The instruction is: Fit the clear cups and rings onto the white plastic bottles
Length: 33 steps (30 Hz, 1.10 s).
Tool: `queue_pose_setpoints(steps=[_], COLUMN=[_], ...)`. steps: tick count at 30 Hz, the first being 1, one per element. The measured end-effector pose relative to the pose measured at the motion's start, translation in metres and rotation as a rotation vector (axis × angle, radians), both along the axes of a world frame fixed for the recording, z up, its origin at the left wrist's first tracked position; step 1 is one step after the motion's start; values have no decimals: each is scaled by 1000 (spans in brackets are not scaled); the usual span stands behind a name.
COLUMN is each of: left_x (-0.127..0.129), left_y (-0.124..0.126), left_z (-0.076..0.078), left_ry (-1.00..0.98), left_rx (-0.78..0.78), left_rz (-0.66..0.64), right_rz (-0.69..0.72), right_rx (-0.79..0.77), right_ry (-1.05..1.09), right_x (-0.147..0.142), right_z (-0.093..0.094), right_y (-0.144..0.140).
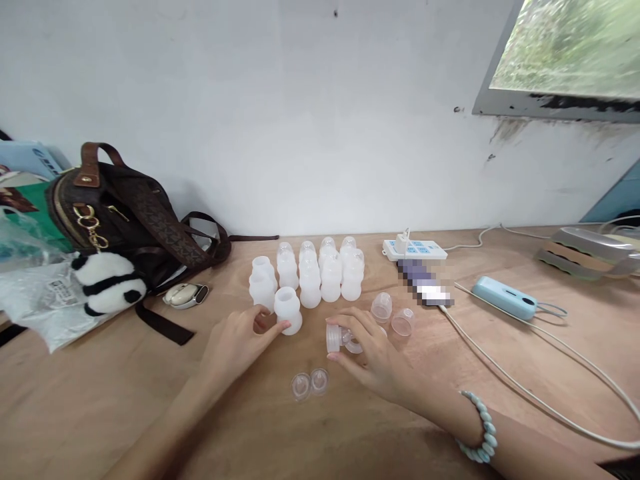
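Open bottle (289, 309) upright, table centre, near-left of bottle cluster (320, 273). Left hand (240, 343) fingertips touch its base, not clamped. Right hand (367, 350) clamps ring (333, 337). Risk: nudge topples bottle into cluster; 2 nipples (310, 383) near wrist could get swept.

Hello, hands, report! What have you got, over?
Left hand touching open bottle. Right hand gripping screw ring. Two teats lying in front.

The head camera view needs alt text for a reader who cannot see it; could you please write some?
A left hand touches an open translucent bottle on a wooden table, while the right hand grips a screw ring. Behind them stand capped bottles, beside a brown bag.
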<state>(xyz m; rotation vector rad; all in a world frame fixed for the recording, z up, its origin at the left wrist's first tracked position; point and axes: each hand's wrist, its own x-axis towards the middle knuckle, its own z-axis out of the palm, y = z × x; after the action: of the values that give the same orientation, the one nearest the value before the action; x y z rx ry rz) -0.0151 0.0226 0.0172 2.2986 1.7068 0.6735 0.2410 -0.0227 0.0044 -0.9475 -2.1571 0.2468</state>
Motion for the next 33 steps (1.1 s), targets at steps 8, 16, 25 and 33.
queue_pose_setpoints(steps=[8,16,25,33], left_x=[-8,-4,3,12], left_y=[14,23,23,15], left_z=[-4,-21,-25,-28], left_ry=[-628,-755,-704,-777], left_rx=[-691,-673,-536,-508], left_rz=[-254,-182,-159,-199], right_rz=[8,11,19,3], right_rx=[34,36,3,-21], right_ry=[7,-2,-25,7], right_x=[0,-1,-1,1], right_z=[1,-1,1,-4], right_y=[1,1,1,3])
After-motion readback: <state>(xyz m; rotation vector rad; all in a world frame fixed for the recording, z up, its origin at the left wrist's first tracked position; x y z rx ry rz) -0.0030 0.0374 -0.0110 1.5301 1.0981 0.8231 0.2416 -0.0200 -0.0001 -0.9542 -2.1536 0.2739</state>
